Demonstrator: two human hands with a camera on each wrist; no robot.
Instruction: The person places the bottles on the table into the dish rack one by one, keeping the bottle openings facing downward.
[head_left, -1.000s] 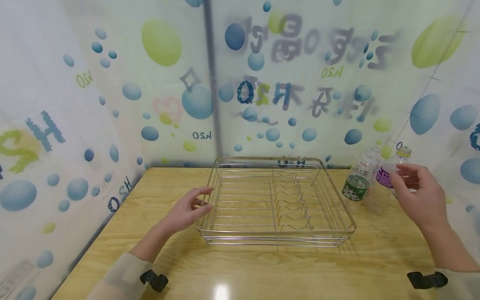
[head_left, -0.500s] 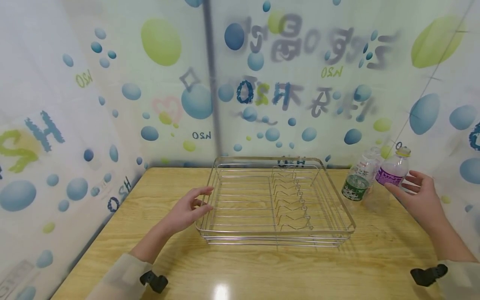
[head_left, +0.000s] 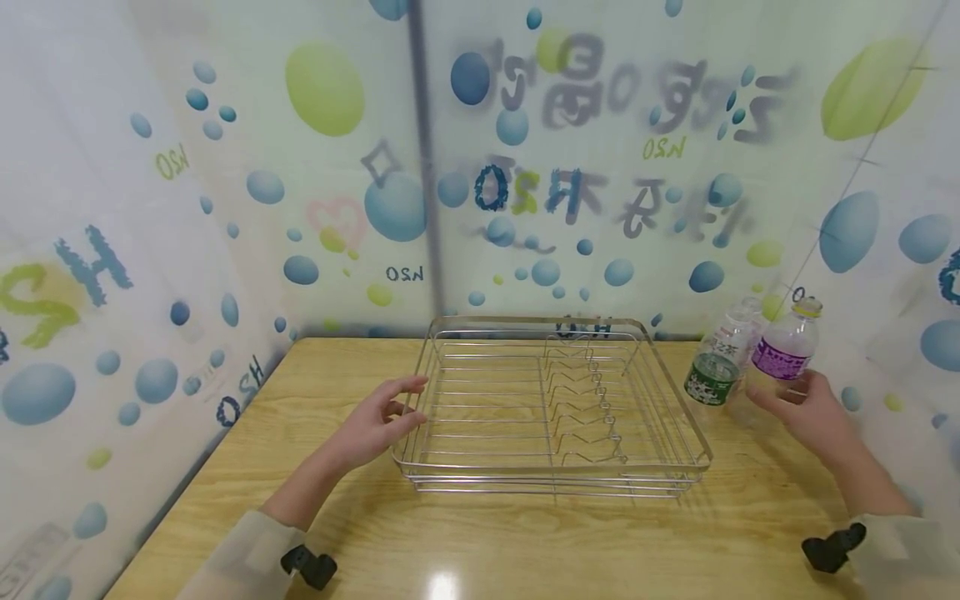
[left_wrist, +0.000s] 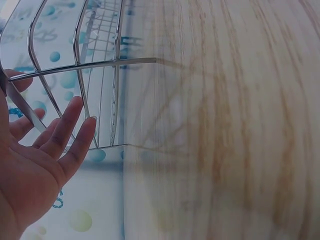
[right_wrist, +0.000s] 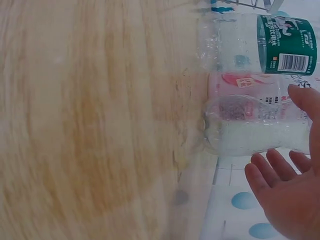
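In the head view, my right hand point(head_left: 813, 421) is at the lower part of a clear plastic bottle with a purple label point(head_left: 782, 358) and a yellow neck ring. In the right wrist view its thumb and relaxed fingers point(right_wrist: 281, 167) lie on either side of this bottle, fingertips right at its side. Beside it stands a clear bottle with a green label point(head_left: 711, 377); a pink-labelled bottle point(right_wrist: 245, 82) shows between them. My left hand point(head_left: 375, 421) rests at the left rim of a wire dish rack point(head_left: 555, 467), its fingers loosely extended, the thumb apart from them.
The rack stands on a wood-grain table point(head_left: 480, 542) and has a row of bent wire dividers point(head_left: 592, 408) inside. A patterned curtain point(head_left: 337, 192) with blue and green dots encloses the table at the back and sides.
My right hand first draws back right of the purple-labelled bottle, then lowers and moves left to the bottle's lower part. The left hand and the rack stay put.
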